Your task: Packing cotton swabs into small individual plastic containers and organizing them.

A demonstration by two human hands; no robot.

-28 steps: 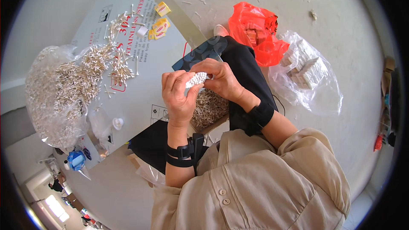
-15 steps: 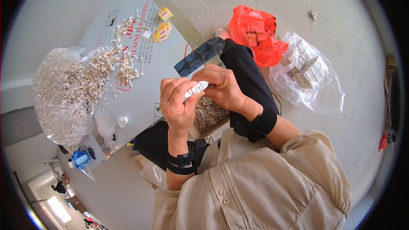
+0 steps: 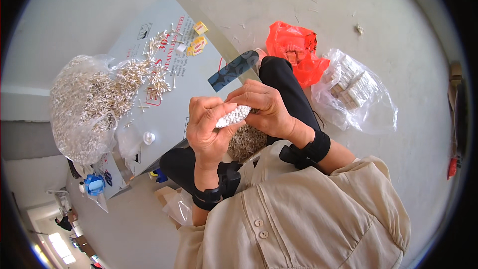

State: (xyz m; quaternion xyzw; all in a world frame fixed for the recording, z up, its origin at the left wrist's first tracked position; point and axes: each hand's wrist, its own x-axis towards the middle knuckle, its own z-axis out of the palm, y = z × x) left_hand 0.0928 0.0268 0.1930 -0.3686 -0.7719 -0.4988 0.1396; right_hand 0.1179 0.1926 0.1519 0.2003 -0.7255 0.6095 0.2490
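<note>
A packed bundle of cotton swabs [image 3: 234,116] is held in front of me, its white tips turned up toward the view. My left hand [image 3: 203,124] is closed round its left end, thumb below and fingers above. On the other end, my right hand [image 3: 266,107] grips with its fingers along the top and its thumb beneath. Any wrapping round the bundle is mostly hidden by my fingers. Below the hands, between my legs, a box of loose cotton swabs [image 3: 246,143] shows in part.
A clear bag of swabs [image 3: 74,114] spills a loose pile [image 3: 132,77] over the grey table [image 3: 199,69]. Small yellow packets [image 3: 197,46] lie beyond, and a white round cap [image 3: 148,138] nearer. On the floor at right are a red bag [image 3: 294,45] and a clear bag of white packs [image 3: 356,89].
The view has shifted slightly. My right fingers have moved onto the top of the bundle, and more of its white tips shows between the hands. Both hands still hold it.
</note>
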